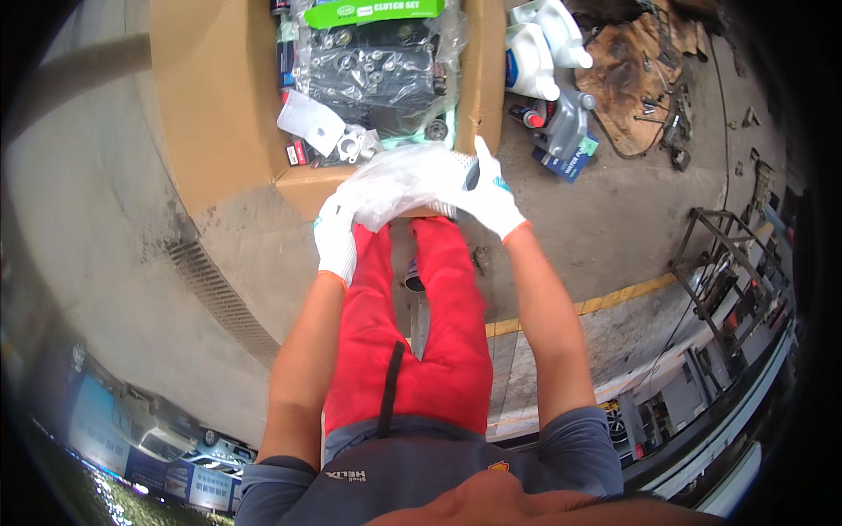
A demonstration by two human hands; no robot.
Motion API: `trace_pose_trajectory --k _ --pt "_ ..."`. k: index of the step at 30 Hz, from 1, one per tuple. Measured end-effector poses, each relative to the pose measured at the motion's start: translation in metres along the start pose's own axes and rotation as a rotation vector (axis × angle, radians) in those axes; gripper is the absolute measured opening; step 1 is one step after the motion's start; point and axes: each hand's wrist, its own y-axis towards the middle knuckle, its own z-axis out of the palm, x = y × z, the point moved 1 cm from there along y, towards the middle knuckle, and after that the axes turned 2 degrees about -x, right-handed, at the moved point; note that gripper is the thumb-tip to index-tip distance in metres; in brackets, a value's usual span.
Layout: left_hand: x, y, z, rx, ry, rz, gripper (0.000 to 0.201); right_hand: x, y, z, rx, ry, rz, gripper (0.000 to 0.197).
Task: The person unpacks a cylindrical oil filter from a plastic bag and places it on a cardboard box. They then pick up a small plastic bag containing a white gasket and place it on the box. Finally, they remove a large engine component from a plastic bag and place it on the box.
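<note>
A crumpled clear plastic bag stretches between my two hands, over the near edge of an open cardboard box. My left hand, in a white glove with an orange cuff, is closed on the bag's left end. At the other end, my right hand, gloved alike, grips a pale perforated part with one finger pointing up beside the box's right wall. The bag and glove hide most of that part, so its kind is unclear. Inside the box lie plastic-wrapped dark metal parts, a green carton and a white paper.
White jugs, a grey jug and a blue carton stand right of the box. Beyond them, tools lie on stained brown cardboard. A metal frame stands at the right; a floor grate runs at the left.
</note>
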Motion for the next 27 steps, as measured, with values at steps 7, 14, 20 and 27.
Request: trace_pose_trajectory --k 7,14,20,27 --pt "-0.054 -0.060 0.007 0.441 -0.763 -0.189 0.034 0.018 -0.159 -0.018 0.159 0.980 0.189 0.100" --pt "-0.124 -0.173 0.006 0.748 -0.750 -0.365 0.057 0.058 -0.335 -0.068 -0.207 0.946 0.197 0.110" --pt "-0.192 -0.254 0.041 1.024 -0.641 -0.390 0.058 0.062 -0.426 -0.110 -0.538 0.729 0.140 0.115" --pt "-0.258 -0.299 0.107 1.307 -0.294 -0.399 0.057 0.002 -0.497 -0.141 -0.918 1.391 -0.102 0.076"
